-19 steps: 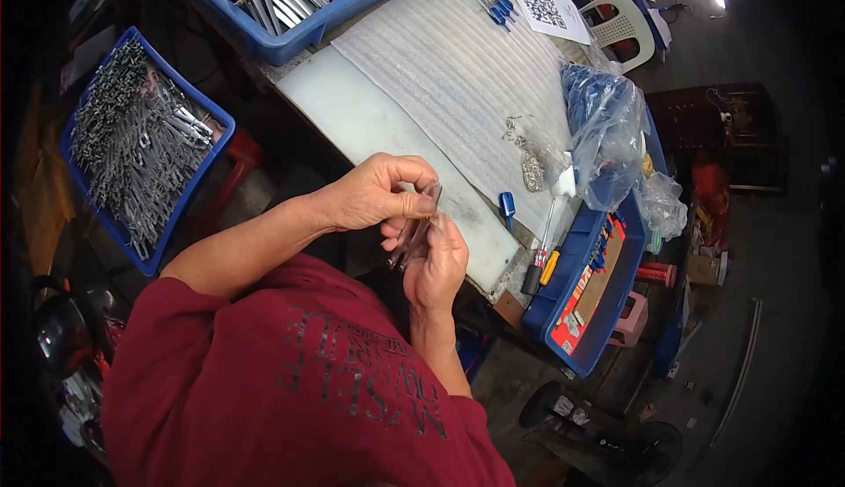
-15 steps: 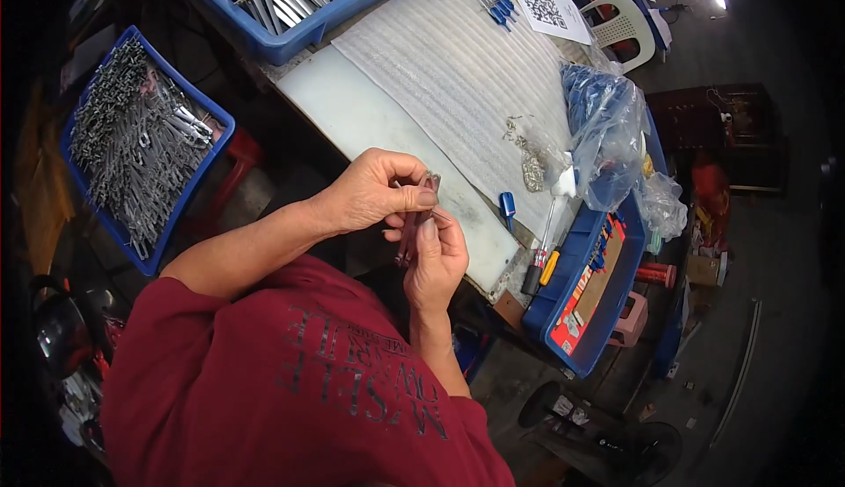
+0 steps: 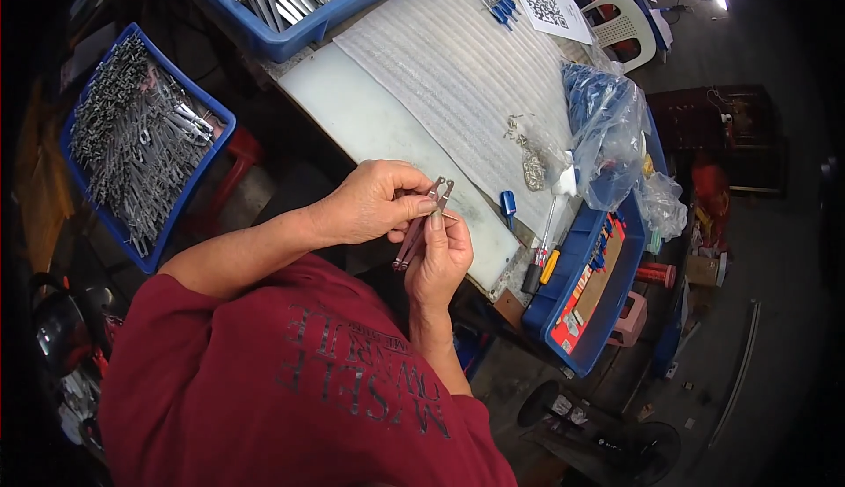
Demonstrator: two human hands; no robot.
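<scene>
A pair of slim metal strips (image 3: pixel 410 247) with a small hole at each end is held between my two hands, over the near edge of the table. They look reddish where they catch the colour of my shirt. My left hand (image 3: pixel 377 201) pinches them from above between thumb and fingers. From below, my right hand (image 3: pixel 437 260) closes on the same strips, its thumb up against the left fingertips. The fingers hide the middle of the strips. A short blue-handled piece (image 3: pixel 508 203) lies on the table right of my hands.
At the left stands a blue tray (image 3: pixel 231 126) heaped with metal strips. A blue bin (image 3: pixel 282 47) of blue-handled metal parts is at the back. Foam sheet (image 3: pixel 440 55) covers much of the table. On the right are a screwdriver (image 3: pixel 533 277), plastic bags (image 3: pixel 607 126) and another blue bin (image 3: pixel 576 362).
The strips have tilted, and their upper ends now show above my fingers, slightly spread apart. My left hand has dropped slightly; both hands keep their hold.
</scene>
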